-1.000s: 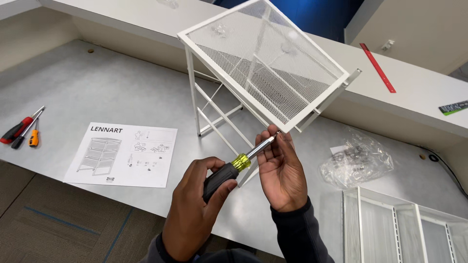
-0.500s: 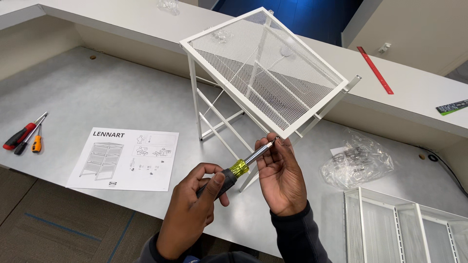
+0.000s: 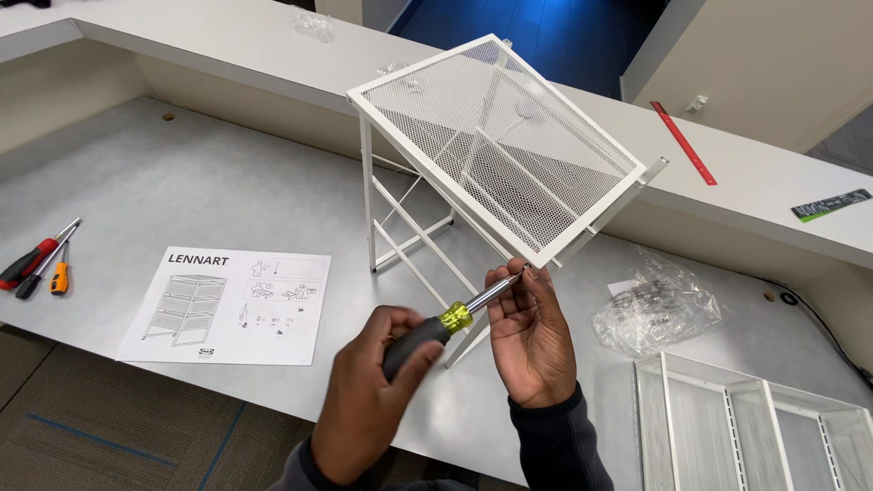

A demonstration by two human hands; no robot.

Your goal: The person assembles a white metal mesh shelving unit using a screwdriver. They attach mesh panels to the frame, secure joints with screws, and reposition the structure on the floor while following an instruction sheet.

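Left hand: your left hand (image 3: 377,386) was closed around the dark grip of the screwdriver (image 3: 452,318), knuckles up, wrist low at the near table edge.
Right hand: your right hand (image 3: 530,338) stood palm toward you, fingers curled, fingertips (image 3: 509,277) pinched at the screwdriver's metal tip; whether a screw sat there, I could not tell.
Screwdriver: it lay slanted up to the right, yellow collar between your hands, tip just under the lower corner of the mesh panel.
Frame: the white wire frame (image 3: 414,232) stood tilted on the table, its mesh panel (image 3: 496,145) facing you and leaning back toward the raised ledge (image 3: 746,195).
Edges: the panel's lower right corner hung just above your right fingertips; the frame's thin legs touched the table close behind your hands.
Room left: the grey table (image 3: 200,182) lay bare between the frame and the instruction sheet (image 3: 232,305), which sat near the front edge.
Room right: a clear plastic bag (image 3: 659,309) of fittings lay near your right hand; a second white frame part (image 3: 755,423) lay flat at the near right corner.
Far left: a red-handled tool (image 3: 32,264) and a small orange one (image 3: 59,275) lay well apart from your hands.
Ledge: a red ruler (image 3: 682,141) lay on it.
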